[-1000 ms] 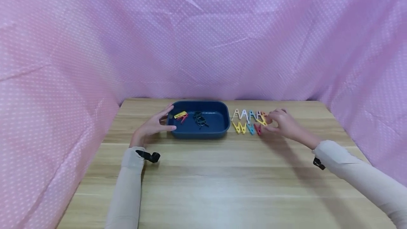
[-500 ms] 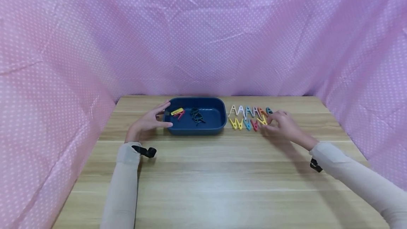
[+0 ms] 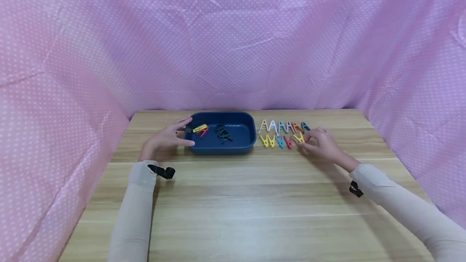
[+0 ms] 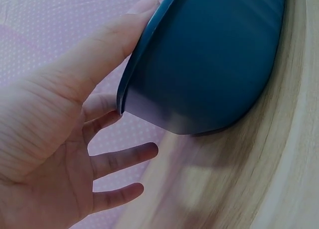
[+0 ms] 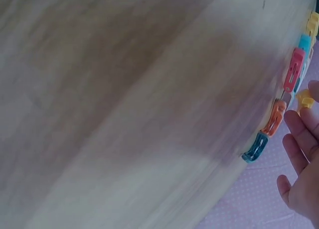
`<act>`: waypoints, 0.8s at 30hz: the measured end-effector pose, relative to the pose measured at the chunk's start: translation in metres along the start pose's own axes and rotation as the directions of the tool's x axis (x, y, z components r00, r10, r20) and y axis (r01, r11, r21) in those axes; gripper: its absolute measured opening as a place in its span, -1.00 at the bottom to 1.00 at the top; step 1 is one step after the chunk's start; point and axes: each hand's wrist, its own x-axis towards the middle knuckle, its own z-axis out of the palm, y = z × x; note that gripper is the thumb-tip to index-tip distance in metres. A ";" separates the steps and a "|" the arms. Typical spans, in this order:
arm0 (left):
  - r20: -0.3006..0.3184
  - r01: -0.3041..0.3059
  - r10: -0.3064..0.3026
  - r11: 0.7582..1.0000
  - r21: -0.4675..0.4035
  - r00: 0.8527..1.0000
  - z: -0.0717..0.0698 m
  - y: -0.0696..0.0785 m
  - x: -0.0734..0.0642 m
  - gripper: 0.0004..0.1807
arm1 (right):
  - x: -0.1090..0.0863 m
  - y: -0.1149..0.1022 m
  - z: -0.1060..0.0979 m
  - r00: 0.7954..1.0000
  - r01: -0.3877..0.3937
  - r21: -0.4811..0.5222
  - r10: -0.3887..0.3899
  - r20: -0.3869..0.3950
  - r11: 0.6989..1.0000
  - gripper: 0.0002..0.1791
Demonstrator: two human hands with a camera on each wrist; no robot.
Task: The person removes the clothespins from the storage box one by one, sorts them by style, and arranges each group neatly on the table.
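Note:
My right hand (image 3: 322, 144) pinches a yellow clothespin (image 3: 299, 138) between thumb and forefinger, at the right end of the lower row, beside a red clothespin (image 3: 288, 142). Whether it touches the table cannot be told. The right wrist view catches this yellow clothespin (image 5: 305, 99) at its edge, by the fingertips. My left hand (image 3: 165, 137) rests at the left end of a dark blue basin (image 3: 220, 151), its fingers spread. In the left wrist view, the thumb lies along the basin's rim (image 4: 144, 42) and a finger touches it lower down; the other fingers stand apart.
An upper row holds several clothespins, from beige (image 3: 263, 126) to orange (image 3: 296, 127) and dark teal (image 3: 305, 126). Two yellow clothespins (image 3: 267, 141) and a blue one (image 3: 280, 142) lie below. Inside the basin are a yellow clip (image 3: 200, 128), a red clip (image 3: 202, 132) and dark pieces (image 3: 223, 133).
The right hand has brought the yellow clothespin from over the upper row down to the lower row, beside the red one. The left hand stays at the basin. The head view has shifted slightly.

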 end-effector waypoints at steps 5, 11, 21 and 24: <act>-0.020 0.009 -0.009 1.000 0.003 1.000 -0.001 -0.004 -0.001 0.14 | 0.002 0.004 0.003 1.000 -0.001 0.005 0.001 0.002 1.000 -0.83; -0.030 0.008 -0.008 1.000 0.025 1.000 -0.001 -0.003 -0.001 0.15 | 0.003 0.007 0.007 0.999 -0.027 0.002 0.027 0.026 1.000 -0.84; -0.039 -0.008 0.009 0.999 0.031 0.999 0.003 -0.003 0.000 0.14 | 0.001 0.009 0.011 0.995 -0.080 -0.007 0.081 0.060 0.997 -0.85; -0.040 -0.013 0.014 1.000 0.022 0.999 0.006 -0.003 -0.001 0.13 | -0.002 0.009 0.011 0.996 -0.066 -0.029 0.068 0.062 0.997 -0.84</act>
